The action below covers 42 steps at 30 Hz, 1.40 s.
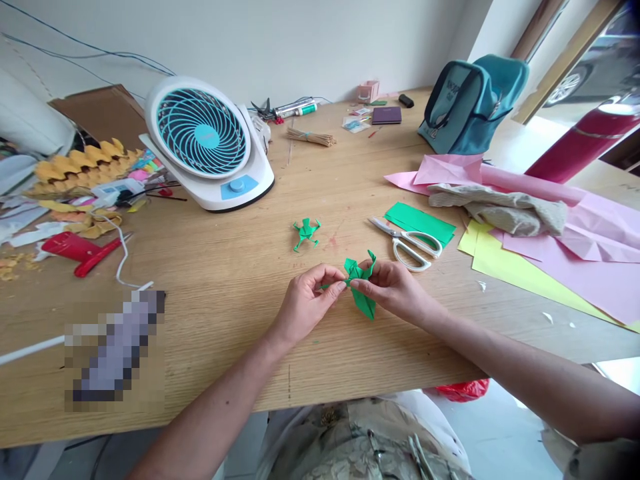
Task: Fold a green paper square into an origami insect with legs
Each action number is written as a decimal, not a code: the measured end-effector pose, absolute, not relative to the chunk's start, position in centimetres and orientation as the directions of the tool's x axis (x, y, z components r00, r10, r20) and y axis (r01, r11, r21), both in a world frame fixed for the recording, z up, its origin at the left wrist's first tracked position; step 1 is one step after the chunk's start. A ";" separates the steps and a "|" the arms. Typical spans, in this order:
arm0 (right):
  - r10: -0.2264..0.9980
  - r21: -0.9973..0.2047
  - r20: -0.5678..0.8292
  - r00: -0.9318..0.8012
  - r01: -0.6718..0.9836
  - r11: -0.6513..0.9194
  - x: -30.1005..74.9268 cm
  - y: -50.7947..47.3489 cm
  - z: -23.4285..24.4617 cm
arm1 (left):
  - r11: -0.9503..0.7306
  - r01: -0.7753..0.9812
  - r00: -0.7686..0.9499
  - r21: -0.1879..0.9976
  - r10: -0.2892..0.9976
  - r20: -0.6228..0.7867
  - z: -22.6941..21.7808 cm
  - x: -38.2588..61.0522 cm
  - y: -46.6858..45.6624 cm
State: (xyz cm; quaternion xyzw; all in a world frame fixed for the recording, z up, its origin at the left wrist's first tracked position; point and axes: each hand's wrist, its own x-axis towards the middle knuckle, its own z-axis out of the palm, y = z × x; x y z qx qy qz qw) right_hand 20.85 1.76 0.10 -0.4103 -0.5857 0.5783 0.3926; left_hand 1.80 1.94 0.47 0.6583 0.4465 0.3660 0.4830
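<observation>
Near the front of the wooden table, both hands pinch one piece of folded green paper [365,303]. My left hand [310,297] is closed on a thin strip at its left side, thumb against forefinger. Around its right part my right hand [397,290] is closed, with a pointed flap sticking up and another hanging below. Just beyond the hands sits a finished-looking green origami frog [306,232] with spread legs. White-handled scissors [407,241] lie right of it, partly over a stack of green paper [423,222].
A white and blue fan [203,133] stands at back left, beside a cluttered pile with a red glue gun [83,252]. Pink paper [595,227], yellow paper [515,267] and a grey glove [500,207] lie right. Behind them are a teal bag [460,107] and a red bottle [575,143].
</observation>
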 end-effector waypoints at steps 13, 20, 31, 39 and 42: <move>0.903 -0.998 0.012 -0.430 0.056 0.040 21.2 1.4 -0.2 | -0.025 0.120 0.465 0.992 0.885 -0.034 0.4 0.7 2.8; 0.900 -0.995 0.015 -0.436 0.084 0.058 21.7 1.8 0.0 | 0.064 0.197 0.477 0.978 0.866 -0.153 1.2 -1.1 4.0; 0.885 -0.872 0.237 -0.401 0.314 0.376 21.8 1.2 0.4 | 0.504 0.142 0.615 0.852 0.629 -0.475 0.9 0.1 3.0; 0.805 -0.793 0.408 -0.429 0.270 0.546 21.6 1.2 -0.1 | 0.655 0.082 0.702 0.751 0.497 -0.510 1.2 -0.4 3.2; 0.788 -0.772 0.431 -0.441 0.273 0.575 21.7 1.2 -0.1 | 0.678 0.079 0.696 0.731 0.488 -0.527 1.4 -0.4 3.2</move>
